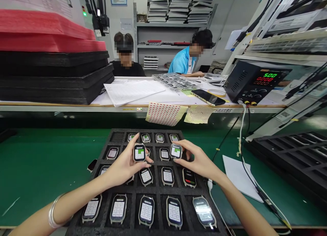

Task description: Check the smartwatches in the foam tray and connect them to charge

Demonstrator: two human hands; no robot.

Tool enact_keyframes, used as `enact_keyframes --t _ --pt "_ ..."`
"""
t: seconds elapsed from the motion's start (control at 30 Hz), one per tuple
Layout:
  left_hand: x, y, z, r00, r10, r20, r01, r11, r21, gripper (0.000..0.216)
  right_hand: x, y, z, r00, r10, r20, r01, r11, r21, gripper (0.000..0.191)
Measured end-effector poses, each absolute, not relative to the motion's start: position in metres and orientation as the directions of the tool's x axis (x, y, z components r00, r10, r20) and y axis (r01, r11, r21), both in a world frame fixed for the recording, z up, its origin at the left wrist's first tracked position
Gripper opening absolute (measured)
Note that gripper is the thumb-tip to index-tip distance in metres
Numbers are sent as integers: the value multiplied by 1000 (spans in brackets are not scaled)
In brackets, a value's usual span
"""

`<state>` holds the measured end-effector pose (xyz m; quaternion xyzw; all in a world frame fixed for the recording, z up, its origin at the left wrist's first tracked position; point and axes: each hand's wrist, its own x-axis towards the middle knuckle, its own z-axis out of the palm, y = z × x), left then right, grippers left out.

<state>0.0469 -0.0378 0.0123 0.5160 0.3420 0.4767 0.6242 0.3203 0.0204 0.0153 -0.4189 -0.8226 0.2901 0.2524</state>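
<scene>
My left hand is closed around a smartwatch without a strap, its lit screen showing a grid with a green block. Between the thumb and fingers of my right hand is a second smartwatch, also lit with some green. Both are held above a black foam tray whose compartments hold several more watch bodies. Most of those screens show a white grid. One watch near my right hand has a dark screen with red at the bottom. Another watch at the front right reflects the light.
The tray lies on a green bench mat. A power supply, a phone and sticker sheets are on the shelf ahead. Foam trays are stacked at left. Cables hang at right beside white paper. Two people sit beyond.
</scene>
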Motion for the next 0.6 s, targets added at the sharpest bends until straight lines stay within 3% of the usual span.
enact_keyframes --t 0.17,0.27,0.33,0.4,0.47,0.6 --pt "32 -25 4 319 943 93 -163 -42 986 72 343 35 11 -624 777 83 635 567 -525 47" --pt "20 -16 -1 302 943 142 35 -160 986 67 340 29 17 -633 765 124 663 617 -423 46" --pt "9 -7 -3 304 927 221 362 -327 873 57 330 26 23 -660 732 171 647 669 -365 36" --pt "-1 3 -3 360 889 282 641 -455 618 46 316 25 28 -721 673 162 608 728 -318 27" --pt "-11 13 -1 439 854 279 738 -520 431 39 300 27 30 -765 636 102 605 764 -226 24" --pt "-24 23 6 562 805 187 723 -589 362 42 278 38 29 -752 659 1 658 751 -53 20"
